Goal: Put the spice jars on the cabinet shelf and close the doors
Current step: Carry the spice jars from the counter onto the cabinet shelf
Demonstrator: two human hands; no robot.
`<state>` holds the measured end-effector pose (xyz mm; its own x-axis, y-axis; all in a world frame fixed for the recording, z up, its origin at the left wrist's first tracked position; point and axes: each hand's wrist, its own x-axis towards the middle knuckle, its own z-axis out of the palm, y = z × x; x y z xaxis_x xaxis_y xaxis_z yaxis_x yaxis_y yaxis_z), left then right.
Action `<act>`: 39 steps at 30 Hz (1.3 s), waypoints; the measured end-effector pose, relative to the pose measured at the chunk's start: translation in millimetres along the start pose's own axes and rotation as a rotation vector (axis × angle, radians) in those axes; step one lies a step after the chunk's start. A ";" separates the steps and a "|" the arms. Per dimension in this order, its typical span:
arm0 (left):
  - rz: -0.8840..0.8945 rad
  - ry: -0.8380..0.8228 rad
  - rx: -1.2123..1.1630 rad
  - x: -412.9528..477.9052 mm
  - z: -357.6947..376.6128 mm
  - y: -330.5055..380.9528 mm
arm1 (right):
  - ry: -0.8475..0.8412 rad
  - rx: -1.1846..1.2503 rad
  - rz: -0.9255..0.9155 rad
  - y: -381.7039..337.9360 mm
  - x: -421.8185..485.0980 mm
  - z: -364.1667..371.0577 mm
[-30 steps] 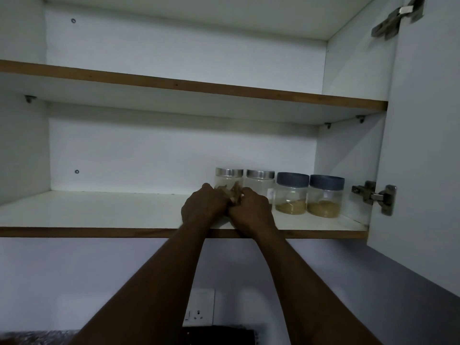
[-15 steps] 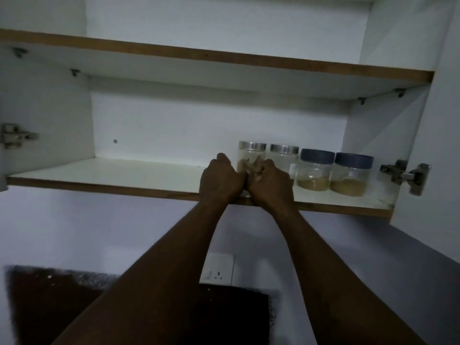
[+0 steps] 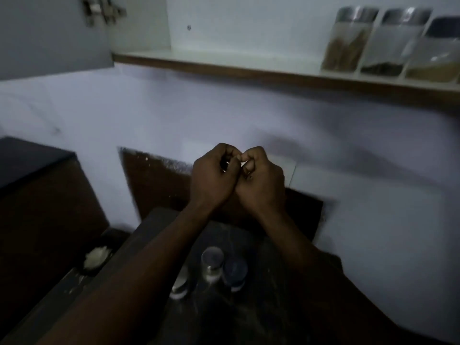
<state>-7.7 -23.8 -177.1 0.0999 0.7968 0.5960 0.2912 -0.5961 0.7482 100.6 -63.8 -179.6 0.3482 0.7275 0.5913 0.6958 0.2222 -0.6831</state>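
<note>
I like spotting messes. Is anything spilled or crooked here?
Nothing clearly spilled or broken. The shelf jars look upright on the shelf. More jars wait on the dark counter. A pale heap lies left of the counter; too blurry to tell what it is.

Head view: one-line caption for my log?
Both hands curled together above counter jars; three jars visible on cabinet shelf.

Two bare forearms reach in from the bottom edge, each ending in a bare hand: the left hand and the right hand. No sleeves, watch, rings or gloves show. Dim light and blur hide finer detail. Fingernails show faintly on the fingers.
</note>
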 end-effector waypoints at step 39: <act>-0.681 -0.613 0.496 -270.8 -165.7 -292.3 | -0.956 -0.171 0.566 28.3 -315.6 234.9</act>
<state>-277.5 -81.6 -508.9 0.1937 0.9457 -0.2611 0.8114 -0.0048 0.5845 -137.2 -134.6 -486.3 0.0676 0.9107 -0.4074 0.6925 -0.3368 -0.6380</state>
